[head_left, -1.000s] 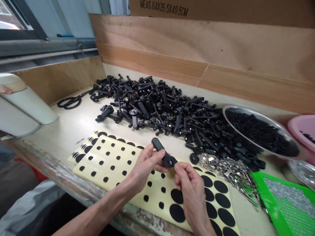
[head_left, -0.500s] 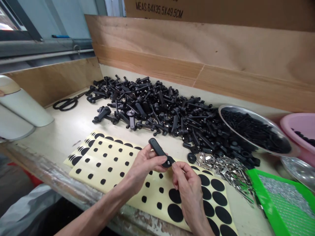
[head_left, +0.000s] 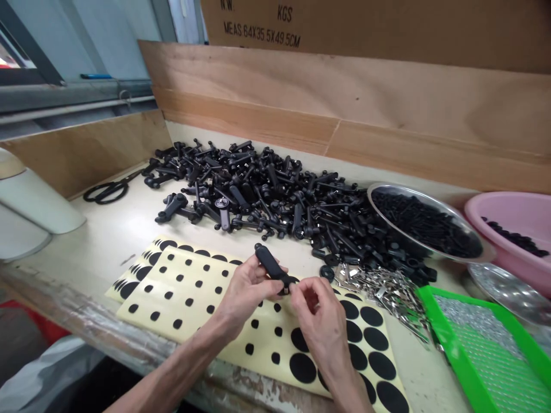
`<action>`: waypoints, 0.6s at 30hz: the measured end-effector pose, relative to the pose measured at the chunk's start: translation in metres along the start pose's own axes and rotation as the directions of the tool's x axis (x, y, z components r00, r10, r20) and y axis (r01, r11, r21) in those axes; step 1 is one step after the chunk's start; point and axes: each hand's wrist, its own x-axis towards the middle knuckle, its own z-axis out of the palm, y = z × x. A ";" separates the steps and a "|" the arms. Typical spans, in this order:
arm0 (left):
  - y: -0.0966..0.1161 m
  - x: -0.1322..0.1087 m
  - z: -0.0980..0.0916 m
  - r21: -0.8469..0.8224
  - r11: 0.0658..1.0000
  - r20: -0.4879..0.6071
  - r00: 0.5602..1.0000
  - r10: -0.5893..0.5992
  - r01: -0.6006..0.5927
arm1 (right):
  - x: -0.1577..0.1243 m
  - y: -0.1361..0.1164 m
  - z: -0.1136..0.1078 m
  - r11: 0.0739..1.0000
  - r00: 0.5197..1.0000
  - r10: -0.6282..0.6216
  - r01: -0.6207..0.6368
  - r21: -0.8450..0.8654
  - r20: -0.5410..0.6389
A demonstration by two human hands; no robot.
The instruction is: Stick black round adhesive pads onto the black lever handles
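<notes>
My left hand [head_left: 249, 289] grips a long black plastic arm [head_left: 270, 263], thumb on top and fingers beneath. One rounded end of the arm points up and away; its near end shows a small bright metal spot. At that near end, the thumb and forefinger of my right hand [head_left: 319, 312] are pinched together. Whatever lies between those fingertips is hidden or too small to tell. Beneath both hands lie pale yellow sticker sheets [head_left: 198, 310], one with small black rounded squares, others with large black discs [head_left: 381, 365].
Behind is a heap of black plastic arms [head_left: 258, 195]. Small metal parts [head_left: 390, 292], a green tray [head_left: 467, 367], a steel bowl [head_left: 486, 248] and a pink basin [head_left: 477, 201] stand to the right. Scissors [head_left: 112, 189] and white bottles [head_left: 51, 201] are left; a wooden board [head_left: 267, 109] closes the back.
The arm has turned slightly in my left hand, so the metal spot at its near end faces me more. Both hands stay close together. The camera view has shifted a little.
</notes>
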 end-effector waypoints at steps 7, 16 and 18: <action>-0.001 -0.001 -0.001 -0.143 0.981 0.156 0.982 -0.108 0.131 | 0.009 0.014 -0.016 0.992 0.992 -0.023 0.037 0.118 -0.122; 0.002 -0.022 0.000 -0.242 0.970 0.164 0.986 0.008 0.033 | -0.014 -0.013 -0.006 0.841 0.974 0.015 -0.134 0.524 0.225; 0.001 -0.029 0.005 -0.251 0.968 0.149 0.988 0.027 0.011 | -0.018 -0.016 -0.004 0.833 0.965 0.014 -0.157 0.531 0.263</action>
